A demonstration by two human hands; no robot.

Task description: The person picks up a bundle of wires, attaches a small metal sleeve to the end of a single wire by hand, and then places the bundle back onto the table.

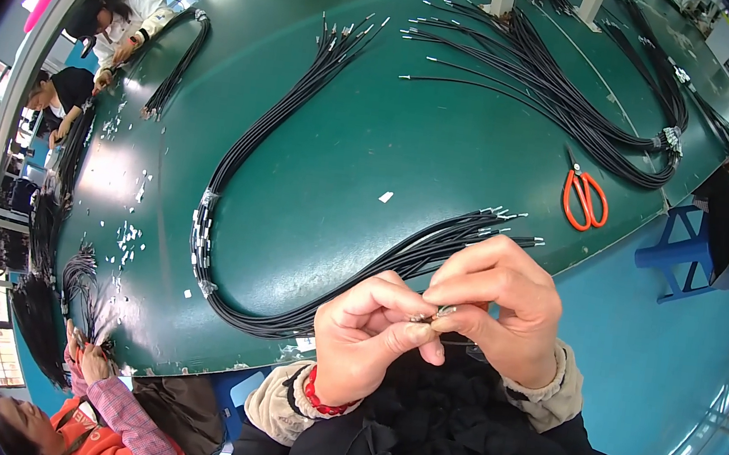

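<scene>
My left hand (366,323) and my right hand (505,304) meet above the near table edge, each with thumb and forefinger pinched. A tiny dark and shiny piece (435,316) shows where the fingertips come together; most of it is hidden, so its kind cannot be told. Just beyond my hands lies a bundle of black cables (298,321), curved into a wide U, with silver-tipped ends (498,217) close to my right hand. White tags and clear wrapping sit around its left bend.
Red-handled scissors (584,200) lie right of the bundle on the green table (346,153). Another large cable bundle (578,117) rests at the far right. White scraps (128,239) litter the left side. Co-workers sit along the left edge; a blue stool (680,253) stands at right.
</scene>
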